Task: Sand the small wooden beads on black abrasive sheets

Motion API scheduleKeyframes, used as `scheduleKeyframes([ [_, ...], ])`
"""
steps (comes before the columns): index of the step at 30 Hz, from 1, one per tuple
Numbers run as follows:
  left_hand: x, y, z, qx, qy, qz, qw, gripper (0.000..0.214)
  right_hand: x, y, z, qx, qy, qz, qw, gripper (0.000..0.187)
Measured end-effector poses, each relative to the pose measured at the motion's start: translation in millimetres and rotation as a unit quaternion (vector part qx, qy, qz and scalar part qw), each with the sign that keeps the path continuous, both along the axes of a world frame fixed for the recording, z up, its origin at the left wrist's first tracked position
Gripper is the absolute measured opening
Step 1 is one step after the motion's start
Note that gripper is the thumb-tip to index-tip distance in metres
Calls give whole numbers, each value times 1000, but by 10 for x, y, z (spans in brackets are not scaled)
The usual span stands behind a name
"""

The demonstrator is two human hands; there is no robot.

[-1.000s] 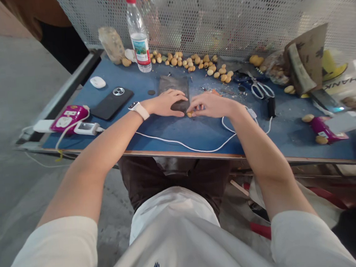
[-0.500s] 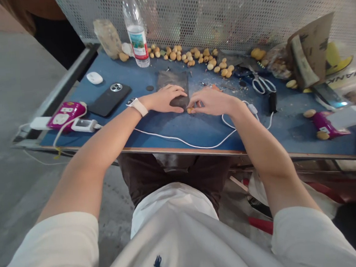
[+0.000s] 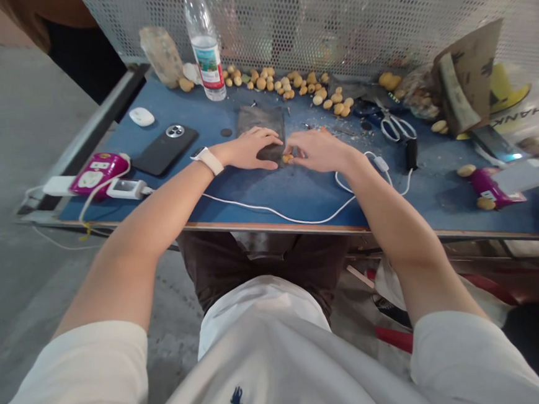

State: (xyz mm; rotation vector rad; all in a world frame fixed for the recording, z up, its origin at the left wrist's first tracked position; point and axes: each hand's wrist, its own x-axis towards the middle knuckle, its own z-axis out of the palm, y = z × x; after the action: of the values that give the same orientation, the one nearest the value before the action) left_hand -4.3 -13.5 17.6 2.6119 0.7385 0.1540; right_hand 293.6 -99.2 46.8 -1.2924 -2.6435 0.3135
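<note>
My left hand [image 3: 256, 148] lies with fingers spread over the near part of a dark grey flat sheet [image 3: 259, 117], a white-strapped watch [image 3: 209, 161] on its wrist. Close beside it, at the sheet's right edge, my right hand [image 3: 314, 150] is closed in a pinch. Its fingertips are on a small yellow-brown lump [image 3: 287, 159], too small to name exactly. The two hands nearly meet but stay apart. Pale crumbs and scraps [image 3: 347, 127] are scattered just beyond my right hand.
Several yellow-brown round pieces [image 3: 288, 85] line the back by a perforated metal panel [image 3: 330, 23]. A bottle [image 3: 209, 63], a phone [image 3: 166, 151] and a purple pack [image 3: 103, 168] stand left. Scissors [image 3: 396, 123] lie right. A white cable [image 3: 275, 213] crosses the front.
My right fingertips and the small lump have shifted slightly away from me along the sheet's edge. My left hand has stayed put. The view has drifted a little.
</note>
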Motion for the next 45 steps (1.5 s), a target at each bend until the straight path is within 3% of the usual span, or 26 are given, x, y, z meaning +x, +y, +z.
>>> scheduleKeyframes([
  [5,-30,165,-101,-3,-115,30,993,75,-22,-12,-19,-12,7,34,999,21],
  [8,-92,285,-156,24,-161,98,982,58,30,-37,40,-25,21,54,998,24],
  [11,-153,357,-205,42,-191,167,966,52,98,-45,83,1,46,25,999,30],
  [16,-163,352,-234,38,-213,216,952,62,116,-34,62,20,75,-16,997,42],
  [21,-88,347,-224,22,-246,234,940,56,44,1,-41,19,79,-23,996,35],
  [27,-55,398,-292,-73,-312,259,911,70,175,127,-127,40,134,-66,988,31],
  [32,-36,468,-406,-154,-345,282,882,75,338,239,-127,73,187,-103,974,39],
  [37,-15,473,-383,-152,-333,282,887,70,293,255,-133,64,277,-124,951,62],
  [45,-34,343,-304,-123,-301,250,912,88,106,55,-17,69,339,-89,934,69],
])
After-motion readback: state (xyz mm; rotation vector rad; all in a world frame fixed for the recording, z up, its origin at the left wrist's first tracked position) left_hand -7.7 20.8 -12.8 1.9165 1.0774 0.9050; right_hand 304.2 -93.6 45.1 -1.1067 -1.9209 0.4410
